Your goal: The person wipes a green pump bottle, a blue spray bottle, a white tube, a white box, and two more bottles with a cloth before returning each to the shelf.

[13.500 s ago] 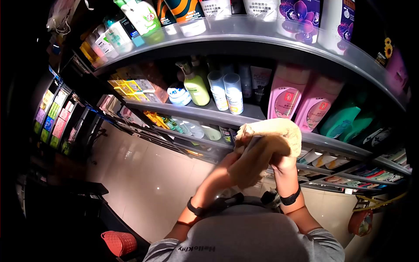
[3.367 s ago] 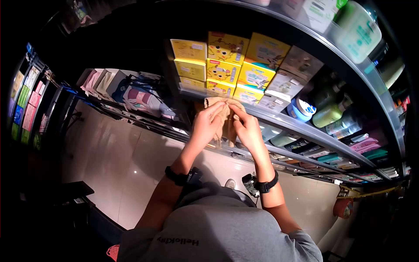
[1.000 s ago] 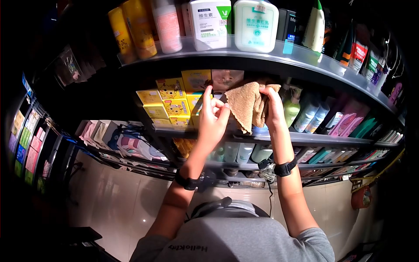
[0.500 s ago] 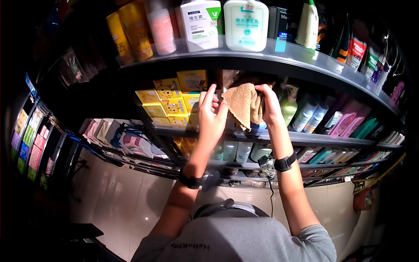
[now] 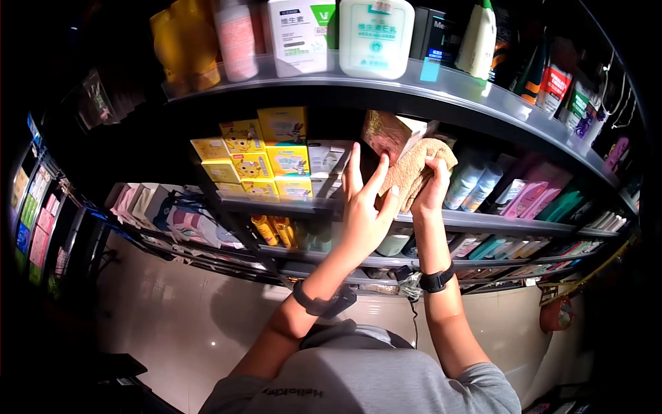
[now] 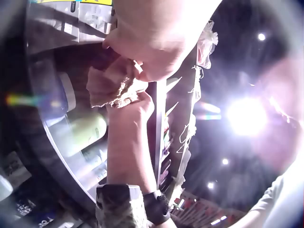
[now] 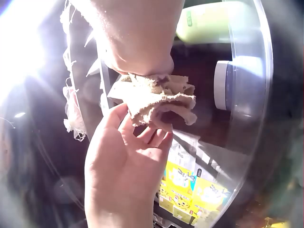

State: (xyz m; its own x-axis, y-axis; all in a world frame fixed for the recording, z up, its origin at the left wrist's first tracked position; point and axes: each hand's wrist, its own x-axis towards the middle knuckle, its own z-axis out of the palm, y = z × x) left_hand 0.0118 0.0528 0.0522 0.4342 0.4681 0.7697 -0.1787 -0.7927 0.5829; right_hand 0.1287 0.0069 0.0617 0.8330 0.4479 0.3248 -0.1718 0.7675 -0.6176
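In the head view a box (image 5: 381,134) with a pinkish printed front stands tilted at the middle shelf, right of the stacked boxes. My right hand (image 5: 432,188) grips a tan cloth (image 5: 422,160) bunched against the box's right side. Beside it my left hand (image 5: 365,212) has its index and middle fingers straight and spread, one fingertip on the lower front of the box. The right wrist view shows the left hand's fingers around the lower edge of the cloth (image 7: 159,97). From the left wrist, the cloth (image 6: 111,88) hides the box.
Yellow boxes (image 5: 252,165) and white boxes (image 5: 327,157) are stacked to the left. Spray cans (image 5: 465,185) and pink bottles stand to the right. Overhead, the upper shelf's clear front lip (image 5: 303,76) curves across, with lotion bottles (image 5: 376,41) behind it.
The box has come off the top of its stack and moved right, turning to a tilt. The left hand has moved right toward the cloth, and the right hand has brought the cloth against the box.
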